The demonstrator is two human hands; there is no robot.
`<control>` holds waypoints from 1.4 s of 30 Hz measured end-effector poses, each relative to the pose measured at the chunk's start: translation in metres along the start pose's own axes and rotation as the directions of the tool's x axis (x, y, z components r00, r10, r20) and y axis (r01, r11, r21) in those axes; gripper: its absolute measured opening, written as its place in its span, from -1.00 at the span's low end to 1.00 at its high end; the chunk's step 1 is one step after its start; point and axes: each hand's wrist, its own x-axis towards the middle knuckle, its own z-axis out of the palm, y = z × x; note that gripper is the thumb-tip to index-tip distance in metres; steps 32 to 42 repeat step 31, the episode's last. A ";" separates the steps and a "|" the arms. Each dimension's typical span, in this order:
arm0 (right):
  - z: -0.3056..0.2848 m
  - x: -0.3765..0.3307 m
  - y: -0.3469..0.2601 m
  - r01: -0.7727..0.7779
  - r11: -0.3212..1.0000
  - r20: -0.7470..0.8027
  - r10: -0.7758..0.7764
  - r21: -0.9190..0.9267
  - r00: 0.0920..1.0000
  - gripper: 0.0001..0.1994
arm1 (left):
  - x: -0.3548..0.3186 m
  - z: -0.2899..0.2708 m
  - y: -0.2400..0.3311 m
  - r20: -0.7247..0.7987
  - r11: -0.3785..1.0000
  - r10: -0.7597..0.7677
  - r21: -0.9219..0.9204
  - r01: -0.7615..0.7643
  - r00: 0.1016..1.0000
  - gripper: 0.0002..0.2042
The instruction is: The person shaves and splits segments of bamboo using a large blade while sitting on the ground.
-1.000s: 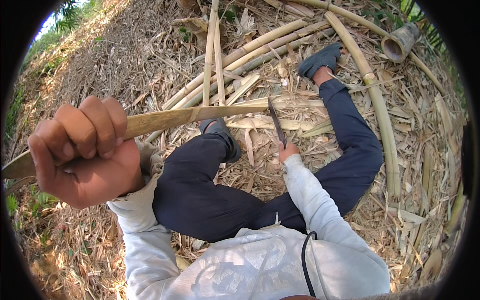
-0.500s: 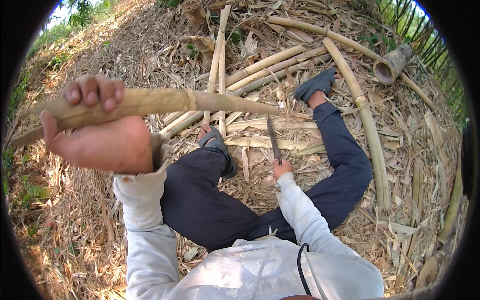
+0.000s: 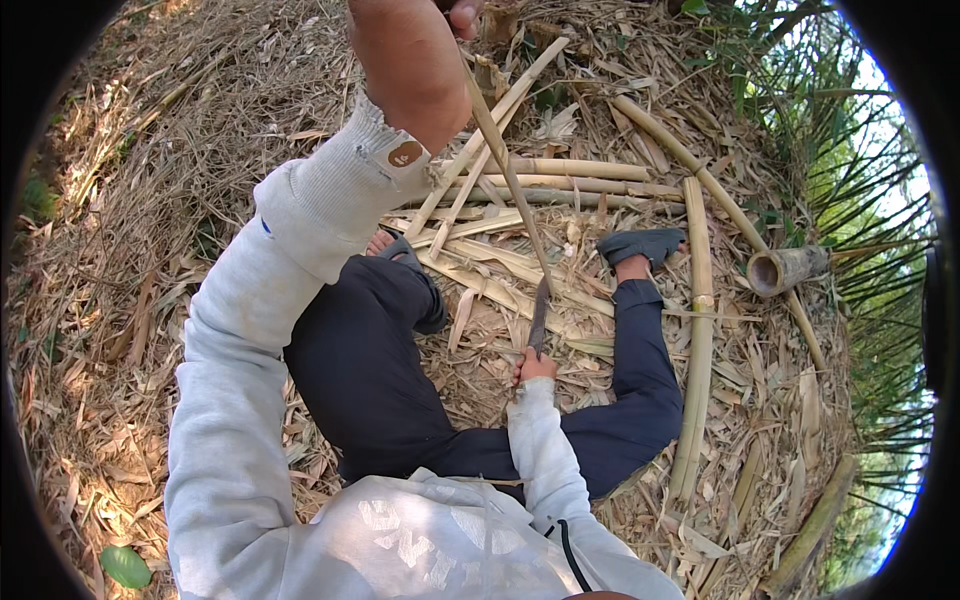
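left grip: the left hand is raised high near the top of the view, clenched around the upper end of a thin bamboo strip; only a fingertip shows past the wrist.
right grip: the right hand is closed on the handle of a knife, low between the legs, blade pointing up and away.
strip: it slants down from the raised hand to the blade, where its lower end meets the knife; probably held steep so the blade can work along it.
posture: the person sits on the ground, legs spread in dark trousers, so strip and knife meet in the gap between the knees.
around: split bamboo slats lie crossed beyond the feet, a long pole lies just outside the right leg, a short hollow bamboo section rests further right.
ground: dry leaves and husks all over.
in the way: the grey sleeve crosses the left knee and hides the ground there; a sandal lies near the strip's line.
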 end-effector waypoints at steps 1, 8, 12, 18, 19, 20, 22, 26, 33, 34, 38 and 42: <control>-0.003 0.000 -0.001 -0.003 0.999 0.003 0.003 0.036 1.000 -0.72 | -0.001 0.006 0.000 -0.016 0.997 -0.062 0.046 0.062 0.998 -0.45; -0.023 -0.036 0.005 -0.103 0.956 0.150 0.064 0.275 0.987 -0.70 | -0.009 0.020 0.002 0.197 0.978 -0.146 0.178 0.111 0.970 -0.74; -0.051 -0.059 0.014 -0.232 0.851 0.296 0.095 0.471 0.950 -0.63 | -0.011 0.013 0.005 0.216 0.995 -0.074 -0.048 0.086 0.974 -0.72; -0.059 -0.100 -0.003 -0.079 0.886 0.091 0.041 0.457 0.995 -0.70 | -0.011 0.010 0.034 0.103 0.983 -0.136 -0.112 0.148 0.985 -0.66; -0.063 -0.101 -0.006 -0.033 0.898 0.056 0.009 0.440 0.998 -0.71 | -0.011 0.010 0.032 0.092 0.983 -0.142 -0.104 0.151 0.986 -0.66; -0.066 -0.104 -0.012 -0.024 0.890 0.022 0.016 0.455 1.000 -0.74 | -0.010 0.009 0.031 0.079 0.984 -0.145 -0.095 0.153 0.986 -0.65; -0.072 -0.102 -0.014 0.036 0.890 -0.013 -0.034 0.455 0.999 -0.75 | -0.010 0.007 0.030 0.088 0.986 -0.150 -0.057 0.155 0.985 -0.64; -0.075 -0.114 -0.031 0.150 0.902 -0.070 -0.133 0.404 0.989 -0.75 | -0.016 0.011 0.034 0.093 0.992 -0.125 -0.011 0.127 0.988 -0.61; -0.070 -0.141 -0.058 0.229 0.909 -0.058 -0.223 0.347 0.973 -0.68 | -0.011 -0.003 0.030 0.227 0.999 0.004 -0.054 0.009 0.974 -0.60; -0.070 -0.141 -0.058 0.229 0.909 -0.058 -0.223 0.347 0.973 -0.68 | -0.011 -0.003 0.030 0.227 0.999 0.004 -0.054 0.009 0.974 -0.60; -0.070 -0.141 -0.058 0.229 0.909 -0.058 -0.223 0.347 0.973 -0.68 | -0.011 -0.003 0.030 0.227 0.999 0.004 -0.054 0.009 0.974 -0.60; -0.070 -0.141 -0.058 0.229 0.909 -0.058 -0.223 0.347 0.973 -0.68 | -0.011 -0.003 0.030 0.227 0.999 0.004 -0.054 0.009 0.974 -0.60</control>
